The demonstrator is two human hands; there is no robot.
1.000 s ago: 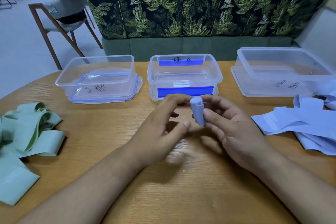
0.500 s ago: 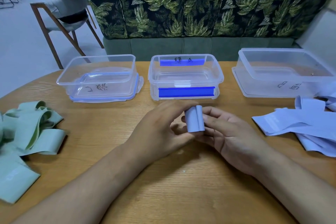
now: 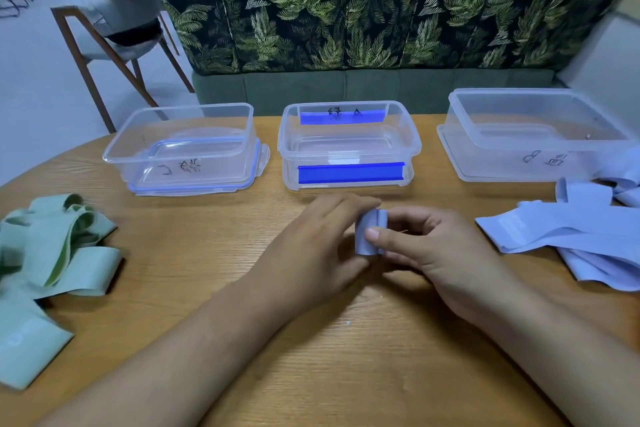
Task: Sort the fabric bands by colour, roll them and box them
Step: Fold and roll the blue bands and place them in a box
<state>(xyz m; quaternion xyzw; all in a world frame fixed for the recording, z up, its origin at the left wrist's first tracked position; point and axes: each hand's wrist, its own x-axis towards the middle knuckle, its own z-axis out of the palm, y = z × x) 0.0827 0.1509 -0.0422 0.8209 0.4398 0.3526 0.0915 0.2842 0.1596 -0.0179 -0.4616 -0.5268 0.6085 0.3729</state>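
A small rolled pale blue band (image 3: 367,234) stands upright between my two hands at the table's middle. My left hand (image 3: 311,250) wraps its fingers round the roll's left side. My right hand (image 3: 436,253) pinches it from the right, thumb across its front. Loose pale blue bands (image 3: 575,236) lie in a heap at the right. Green bands (image 3: 52,253) are piled at the left. Three clear plastic boxes stand in a row behind: the left box (image 3: 180,146), the middle box (image 3: 349,146) with blue strips, and the right box (image 3: 533,135). None of them holds a band.
The round wooden table (image 3: 311,357) carries everything. Behind it stands a sofa with a leaf print (image 3: 381,10). A wooden chair (image 3: 114,35) is at the back left, off the table.
My left hand has closed onto the roll, which my right hand alone held a second ago. The roll has turned and now shows its broad side.
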